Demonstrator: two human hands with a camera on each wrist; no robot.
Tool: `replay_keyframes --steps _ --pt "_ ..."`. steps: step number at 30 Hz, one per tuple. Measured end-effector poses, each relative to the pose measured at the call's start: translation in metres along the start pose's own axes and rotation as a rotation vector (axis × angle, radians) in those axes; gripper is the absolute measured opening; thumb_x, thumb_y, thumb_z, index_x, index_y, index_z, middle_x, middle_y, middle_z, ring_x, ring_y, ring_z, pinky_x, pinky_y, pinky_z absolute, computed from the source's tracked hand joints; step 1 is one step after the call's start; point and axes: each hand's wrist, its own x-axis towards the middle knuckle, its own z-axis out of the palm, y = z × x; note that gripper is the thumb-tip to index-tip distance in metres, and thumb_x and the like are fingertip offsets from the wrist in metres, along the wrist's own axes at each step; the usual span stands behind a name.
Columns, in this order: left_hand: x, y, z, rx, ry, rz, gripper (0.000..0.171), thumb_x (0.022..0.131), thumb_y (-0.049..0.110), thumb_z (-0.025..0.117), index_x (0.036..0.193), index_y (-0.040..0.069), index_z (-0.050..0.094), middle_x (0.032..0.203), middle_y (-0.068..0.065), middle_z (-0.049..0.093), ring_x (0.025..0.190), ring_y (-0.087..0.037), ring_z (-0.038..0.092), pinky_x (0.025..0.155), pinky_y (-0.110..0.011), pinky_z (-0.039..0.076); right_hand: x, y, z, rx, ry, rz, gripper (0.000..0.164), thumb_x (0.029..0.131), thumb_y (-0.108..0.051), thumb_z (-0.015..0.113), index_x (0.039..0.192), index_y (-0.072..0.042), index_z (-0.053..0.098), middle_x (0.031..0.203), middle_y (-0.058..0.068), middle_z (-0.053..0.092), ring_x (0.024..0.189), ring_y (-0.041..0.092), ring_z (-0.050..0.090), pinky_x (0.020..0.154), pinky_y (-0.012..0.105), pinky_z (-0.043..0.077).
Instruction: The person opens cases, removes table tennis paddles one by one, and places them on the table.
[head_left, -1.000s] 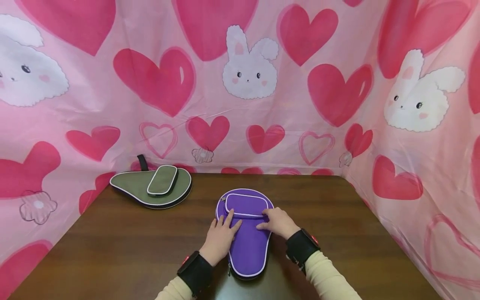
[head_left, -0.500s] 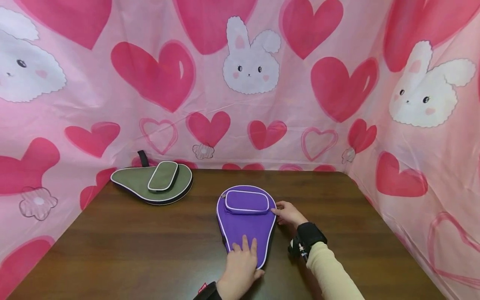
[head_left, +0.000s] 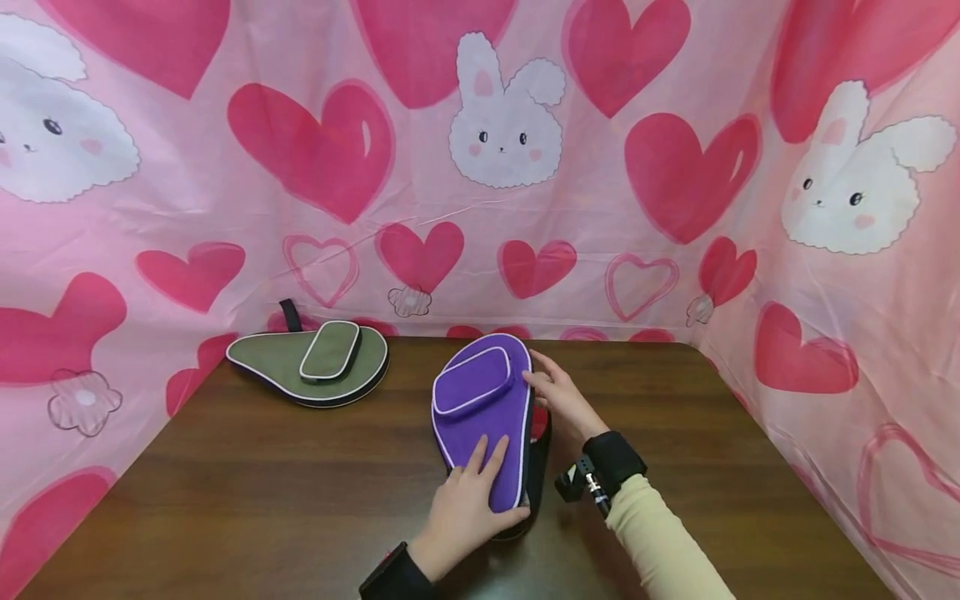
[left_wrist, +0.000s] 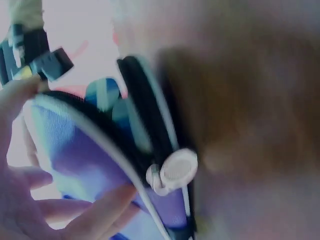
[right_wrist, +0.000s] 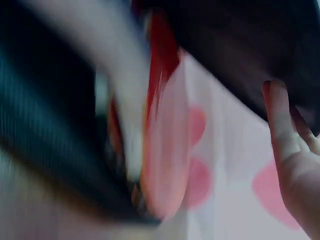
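Note:
A purple table tennis paddle case point(head_left: 480, 425) with white piping lies mid-table, its cover raised along the right side. My right hand point(head_left: 566, 400) grips the cover's upper right edge. In the right wrist view, fingers point(right_wrist: 277, 107) of that hand lie against the cover's dark inside. My left hand point(head_left: 468, 508) rests on the lower part of the cover, fingers spread and straight, thumb by its lower right edge. Through the gap shows a red thing point(head_left: 539, 422), mostly hidden. A round zipper pull point(left_wrist: 179, 169) hangs at the opening in the left wrist view.
A green paddle case point(head_left: 270, 354) with a front pocket and black strap lies at the back left of the brown table point(head_left: 262, 483). A pink cloth point(head_left: 420, 183) with hearts and rabbits hangs behind and at the sides.
The purple case's cover has come up on its right side and tilted left, showing red inside. My left hand has moved down the case. My right hand has gone to the cover's edge.

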Motion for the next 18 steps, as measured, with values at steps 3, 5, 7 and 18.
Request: replay_keyframes --steps 3,5,7,18 --pt "0.005 -0.015 -0.011 -0.173 0.012 -0.045 0.079 0.087 0.049 0.067 0.148 0.006 0.040 0.144 -0.026 0.042 0.114 -0.050 0.053 0.087 -0.060 0.046 -0.001 -0.011 0.024 0.039 -0.099 -0.034 0.069 0.101 -0.009 0.046 0.156 -0.005 0.005 0.134 0.035 0.047 0.103 0.023 0.064 0.086 0.037 0.052" --pt "0.010 -0.027 -0.022 -0.272 0.052 -0.079 0.070 0.096 0.044 0.057 0.148 0.003 0.037 0.145 -0.026 0.041 0.122 -0.048 0.048 0.094 -0.059 0.041 -0.002 -0.015 0.041 0.043 -0.164 -0.046 0.068 0.102 -0.011 0.046 0.156 -0.007 0.004 0.139 0.035 0.042 0.110 0.031 0.061 0.088 0.041 0.051" --pt "0.016 -0.038 -0.035 -0.339 0.129 -0.124 0.061 0.102 0.037 0.049 0.148 -0.001 0.036 0.142 -0.026 0.045 0.125 -0.044 0.047 0.097 -0.058 0.039 -0.005 -0.019 0.056 0.012 -0.227 -0.051 0.065 0.103 -0.016 0.047 0.156 -0.006 0.011 0.141 0.032 0.042 0.114 0.035 0.059 0.089 0.044 0.050" --pt "0.026 -0.089 -0.123 -0.393 0.319 -0.354 0.064 0.102 0.030 0.049 0.150 -0.006 0.026 0.123 -0.030 0.058 0.083 -0.034 0.069 0.078 -0.043 0.053 -0.034 -0.010 0.134 -0.550 -0.446 -0.049 0.077 0.092 -0.041 0.063 0.153 -0.011 0.029 0.152 0.008 0.038 0.134 0.022 0.042 0.103 0.041 0.040"
